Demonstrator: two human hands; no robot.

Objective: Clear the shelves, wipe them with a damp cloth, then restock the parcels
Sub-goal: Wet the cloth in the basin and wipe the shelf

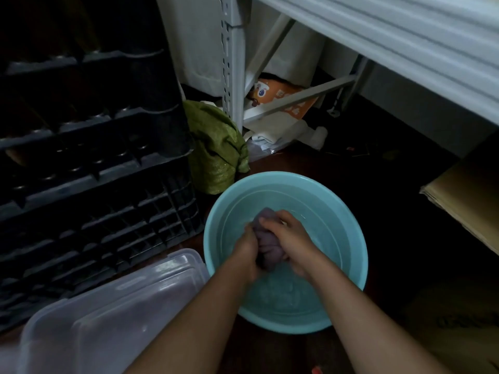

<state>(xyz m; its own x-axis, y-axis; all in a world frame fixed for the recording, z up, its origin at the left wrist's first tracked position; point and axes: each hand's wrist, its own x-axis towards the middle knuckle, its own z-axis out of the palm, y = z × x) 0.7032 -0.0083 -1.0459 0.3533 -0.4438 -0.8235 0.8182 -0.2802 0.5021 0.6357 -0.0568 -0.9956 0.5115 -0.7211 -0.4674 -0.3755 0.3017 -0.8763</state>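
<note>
At far left a stack of black crates stands on the dark floor, their ribbed sides facing the camera. In front of them, at lower left, lies a clear lid on a plastic tub, its near corner close to the left forearm. Just beyond the crates' right edge a crumpled green bag sits on the floor, touching the grey upright of the shelf. Behind that upright, under the lowest brace, an orange packet leans among white wrappings.

A teal basin sits on the floor in the middle, with water in it. Over the basin both hands meet on a bunched purple cloth. The left hand has its fingers curled tight round the cloth's left side. The right hand grips the right side, fingers wrapped over the top, so the cloth is squeezed between them above the water, a rounded end poking out past the knuckles. Both forearms reach in from the bottom edge.

Above right, the pale shelf runs diagonally across the corner. Below it at far right, flat cardboard lies in shadow
</note>
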